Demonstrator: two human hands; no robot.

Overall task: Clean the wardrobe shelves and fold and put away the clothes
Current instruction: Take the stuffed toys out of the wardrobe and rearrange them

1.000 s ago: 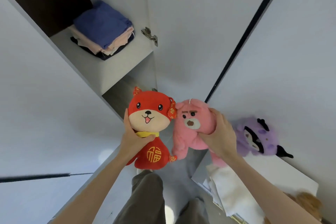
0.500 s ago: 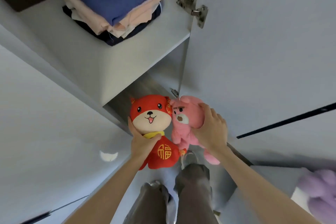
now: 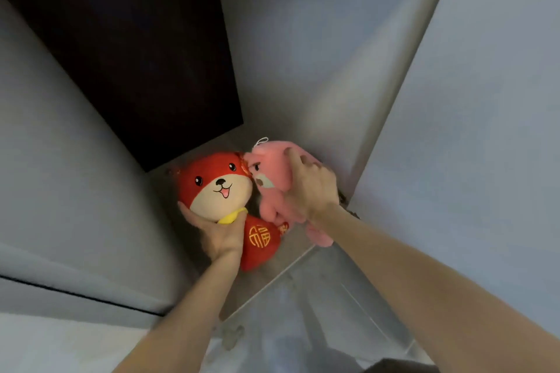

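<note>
My left hand (image 3: 219, 232) is curled round the red plush (image 3: 215, 188) at the neck, so its face points out. My right hand (image 3: 312, 191) is wrapped over the pink plush (image 3: 269, 172) from behind. The plushes touch side by side, low on the bottom shelf (image 3: 272, 277) by the right wall. Probably seating them there.

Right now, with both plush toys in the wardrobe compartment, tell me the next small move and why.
Probably set both toys down on the compartment floor and let go. The left hand grips the red plush under its head, the right hand grips the pink plush, and the toys touch side by side, well inside. Whether they already rest there is unclear.
</note>
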